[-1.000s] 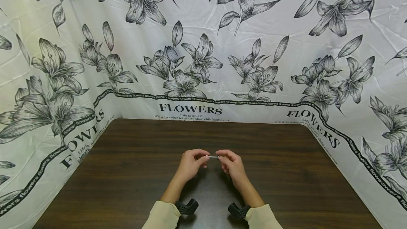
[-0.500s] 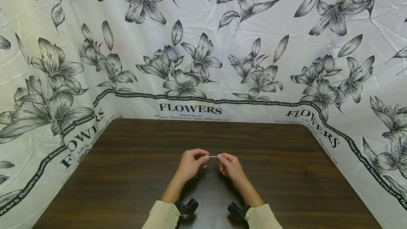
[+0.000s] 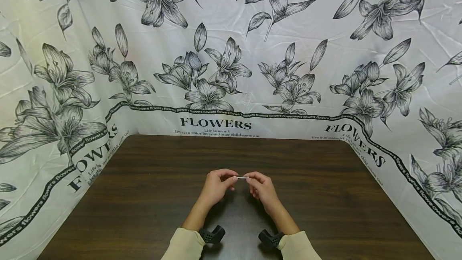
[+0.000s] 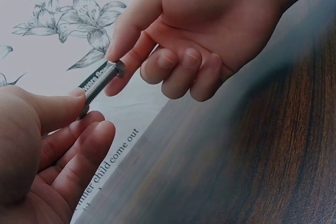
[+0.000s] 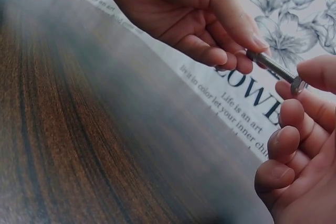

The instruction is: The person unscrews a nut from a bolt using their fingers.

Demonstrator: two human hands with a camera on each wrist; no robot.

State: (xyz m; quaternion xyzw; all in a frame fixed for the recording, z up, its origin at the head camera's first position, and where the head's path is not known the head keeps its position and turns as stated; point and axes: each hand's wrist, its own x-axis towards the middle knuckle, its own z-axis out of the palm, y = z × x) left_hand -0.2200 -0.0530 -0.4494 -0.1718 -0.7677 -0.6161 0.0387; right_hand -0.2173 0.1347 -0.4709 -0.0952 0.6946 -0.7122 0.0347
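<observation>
A silvery threaded bolt (image 3: 242, 177) is held level between both hands above the table. My left hand (image 3: 215, 188) pinches its left end between thumb and fingers, which partly cover that end. At the right end sits a wider six-sided piece (image 5: 298, 85); whether it is a nut or the bolt's head I cannot tell. The thumb and forefinger of my right hand (image 3: 264, 189) lie on either side of this piece. In the left wrist view the bolt's threads (image 4: 100, 85) show between the hands, and the other right fingers (image 4: 178, 72) are curled towards the palm.
Below the hands is a dark wood-grain table (image 3: 162, 212). White cloth (image 3: 260, 71) printed with black lilies and lettering hangs round its back and sides. Each wrist carries a black camera mount (image 3: 213, 234) next to a cream sleeve (image 3: 185, 244).
The right thumb and forefinger shift slightly at the bolt's right end: spread a second ago, drawn together half a second ago, the forefinger now reaching forward again. My left hand stays still.
</observation>
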